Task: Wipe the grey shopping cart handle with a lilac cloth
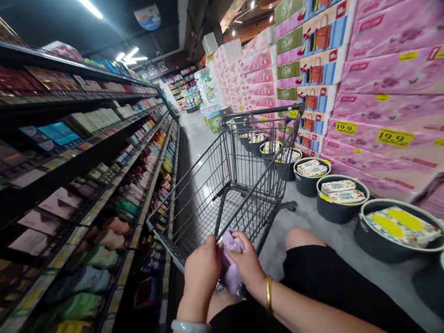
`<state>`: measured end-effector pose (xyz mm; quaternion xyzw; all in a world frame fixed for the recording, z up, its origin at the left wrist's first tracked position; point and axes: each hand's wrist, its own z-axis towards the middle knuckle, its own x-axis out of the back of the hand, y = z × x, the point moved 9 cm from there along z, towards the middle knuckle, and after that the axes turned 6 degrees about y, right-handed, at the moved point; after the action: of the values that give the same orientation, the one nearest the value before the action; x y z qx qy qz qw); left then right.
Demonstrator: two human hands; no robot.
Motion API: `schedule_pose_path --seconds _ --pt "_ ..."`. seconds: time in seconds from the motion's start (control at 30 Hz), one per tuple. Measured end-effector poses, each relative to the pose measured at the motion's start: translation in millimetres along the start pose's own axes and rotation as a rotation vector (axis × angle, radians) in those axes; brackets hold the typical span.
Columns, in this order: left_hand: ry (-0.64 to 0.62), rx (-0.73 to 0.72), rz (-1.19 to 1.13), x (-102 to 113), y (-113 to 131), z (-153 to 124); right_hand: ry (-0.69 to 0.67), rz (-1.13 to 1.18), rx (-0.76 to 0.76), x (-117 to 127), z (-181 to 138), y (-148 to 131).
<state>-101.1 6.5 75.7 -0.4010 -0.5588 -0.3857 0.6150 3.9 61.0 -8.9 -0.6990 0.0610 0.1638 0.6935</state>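
Crumpled lilac cloth (231,274) sits bunched between our left hand (202,266) and right hand (249,265), both gripping it beside the dark-grey wire shopping cart (249,156). We should pinch evenly, keeping folds gathered.

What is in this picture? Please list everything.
Cloth: one, lilac, low centre
Shopping cart: one, dark grey, ahead
Shelves: several, black, stocked, left
Large packs: many, mostly pink, stacked right
Tubs: several, dark grey, right
Small packs: several, white, inside tubs
Price labels: several, yellow, on large packs
Ceiling lights: several, white, above
Hanging sign: one, blue-white, above
Floor: one, grey, below
Garment: one, black, lap
Bangles: two, pale and gold, wrists
Left hand: one, bare, gripping cloth
Right hand: one, bare, gripping cloth
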Motion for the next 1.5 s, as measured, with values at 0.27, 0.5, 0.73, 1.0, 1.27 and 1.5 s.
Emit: schedule_pose_path --seconds 0.27,0.5,0.73,1.0,1.27,1.5 --pt "0.016 0.006 -0.035 3 0 -2 -0.05 -0.148 0.343 -1 22 -71" --pt "-0.003 -0.014 -0.037 -2 -5 -2 -0.425 -0.601 0.683 -35 8 -79" --pt "0.02 0.015 -0.021 3 -4 -2 -0.335 -0.64 0.48 -36 37 -92" --pt "0.03 0.032 0.006 2 -14 2 -0.359 -0.618 0.502 -39 43 -88" --pt "0.072 0.008 0.03 3 -19 6 -0.475 -0.743 0.648 -47 45 -93" --pt "0.078 0.051 0.049 9 -22 0 -0.25 -0.857 0.538 -18 74 -106"
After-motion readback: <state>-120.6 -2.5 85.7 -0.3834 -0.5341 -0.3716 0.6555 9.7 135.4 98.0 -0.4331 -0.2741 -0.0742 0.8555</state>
